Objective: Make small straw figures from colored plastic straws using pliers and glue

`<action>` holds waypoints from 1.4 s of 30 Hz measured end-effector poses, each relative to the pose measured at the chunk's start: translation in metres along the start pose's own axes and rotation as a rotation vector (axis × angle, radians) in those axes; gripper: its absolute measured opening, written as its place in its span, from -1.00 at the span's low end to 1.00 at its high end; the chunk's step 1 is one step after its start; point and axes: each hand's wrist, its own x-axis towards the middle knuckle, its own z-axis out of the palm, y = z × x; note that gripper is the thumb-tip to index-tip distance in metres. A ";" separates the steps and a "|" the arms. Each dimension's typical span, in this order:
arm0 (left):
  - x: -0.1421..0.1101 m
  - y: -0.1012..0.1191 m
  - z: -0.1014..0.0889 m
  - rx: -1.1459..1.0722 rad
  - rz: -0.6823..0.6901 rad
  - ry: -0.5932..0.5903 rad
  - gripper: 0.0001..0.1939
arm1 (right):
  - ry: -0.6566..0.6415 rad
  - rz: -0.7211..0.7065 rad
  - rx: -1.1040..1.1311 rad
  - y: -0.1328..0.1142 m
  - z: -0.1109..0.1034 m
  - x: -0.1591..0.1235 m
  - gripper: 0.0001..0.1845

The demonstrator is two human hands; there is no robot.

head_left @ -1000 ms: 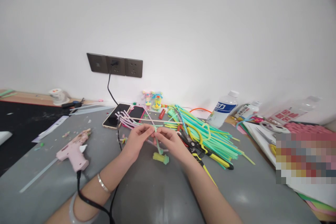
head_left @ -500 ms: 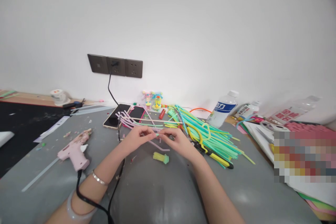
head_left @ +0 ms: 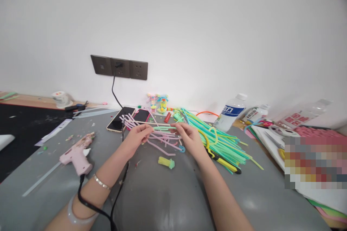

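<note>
In my head view, I have the left hand and the right hand each pinching one end of the green stem, which lies level between them at the centre of my clock, over the pale purple stems. I judge the step in hand to be fingertip shaping of that doubled-looking strand; to my mind, the next move calls for a light, even pinch on both sides, so it neither slips nor twists. Both forearms reach in over the worktop, from seven and five o'clock, wrists low and fingertips turned towards each other. The yellow-green piece rests at six o'clock, the green bundle at about four, and the pink glue gun lies near eight, well apart from my grasp
</note>
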 end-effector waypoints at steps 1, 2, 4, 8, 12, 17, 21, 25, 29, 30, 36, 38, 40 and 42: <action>0.000 0.000 0.000 -0.017 -0.005 0.005 -0.68 | -0.015 0.017 0.012 0.000 0.000 0.000 -0.60; 0.000 0.001 0.000 -0.029 -0.012 0.010 -0.69 | -0.031 0.032 0.022 0.000 0.000 0.000 -0.60; 0.000 0.002 0.001 -0.044 -0.024 0.017 -0.68 | -0.064 0.053 0.040 0.000 0.000 0.001 -0.60; 0.000 0.003 0.002 -0.049 -0.016 0.027 -0.66 | -0.111 0.104 0.095 -0.001 0.000 0.001 -0.57; -0.002 0.006 0.003 -0.013 0.045 0.030 -0.64 | -0.137 0.179 0.186 0.000 -0.001 0.001 -0.57; -0.004 0.008 0.004 0.073 0.159 0.156 -0.67 | -0.181 0.249 0.288 -0.001 0.002 0.000 -0.60; -0.003 0.004 0.004 0.165 0.361 0.276 -0.77 | -0.197 0.283 0.353 -0.003 0.008 -0.002 -0.59; -0.003 0.002 0.005 0.195 0.490 0.361 -0.82 | -0.243 0.295 0.405 -0.004 0.018 -0.005 -0.57; -0.004 0.003 0.008 0.114 0.433 0.397 -0.82 | -0.337 0.273 0.359 -0.005 0.026 -0.009 -0.58; -0.004 0.003 0.009 0.103 0.411 0.392 -0.82 | -0.353 0.240 0.324 -0.005 0.027 -0.009 -0.59; -0.005 0.002 0.010 0.113 0.328 0.339 -0.80 | -0.242 0.038 0.119 -0.008 0.022 -0.007 -0.63; -0.005 0.001 0.010 0.112 0.327 0.334 -0.80 | -0.214 0.059 0.146 -0.008 0.020 -0.006 -0.64; -0.005 0.001 0.011 0.113 0.348 0.326 -0.80 | -0.239 0.119 0.236 -0.008 0.018 -0.006 -0.63; -0.006 0.001 0.011 0.113 0.400 0.316 -0.81 | -0.297 0.212 0.372 -0.007 0.019 -0.007 -0.63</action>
